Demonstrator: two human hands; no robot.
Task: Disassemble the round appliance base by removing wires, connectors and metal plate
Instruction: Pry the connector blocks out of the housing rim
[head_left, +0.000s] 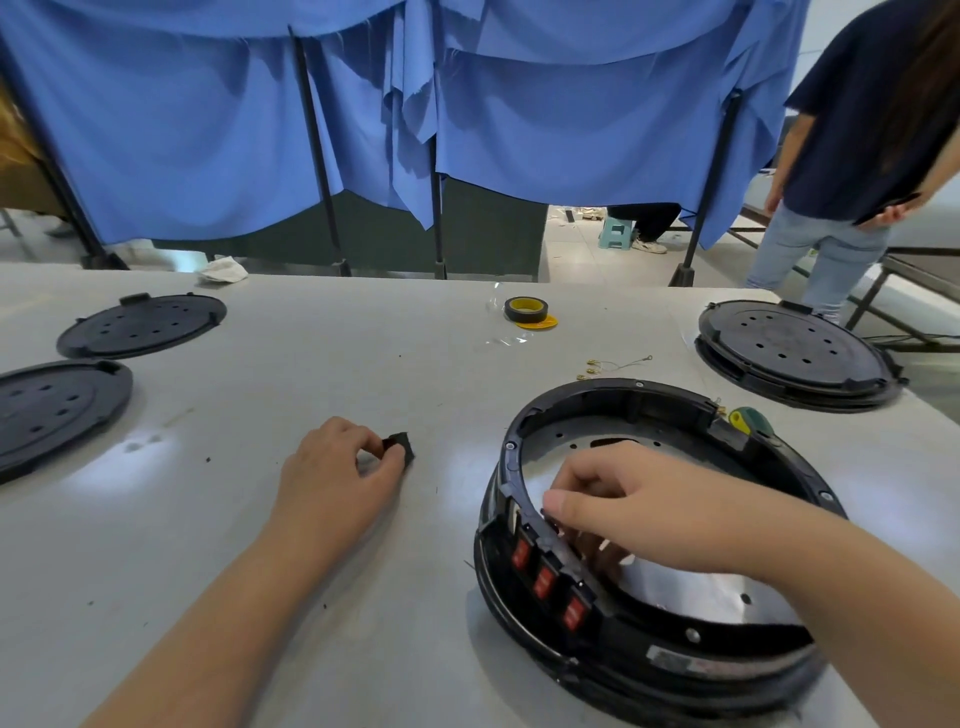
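my left hand pinches a small black part on the table at nine o'clock of the round base. my right hand curls into its rim by the red switches; i should steady the base and pull connectors straight.

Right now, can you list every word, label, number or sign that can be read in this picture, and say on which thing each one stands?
No text can be read here.
Label on the base: light sticker on the near outer wall, print too blurred to read.
Three red switches on the base: no readable marks.
Tape roll: no print visible.
Black covers: only holes, no lettering visible.
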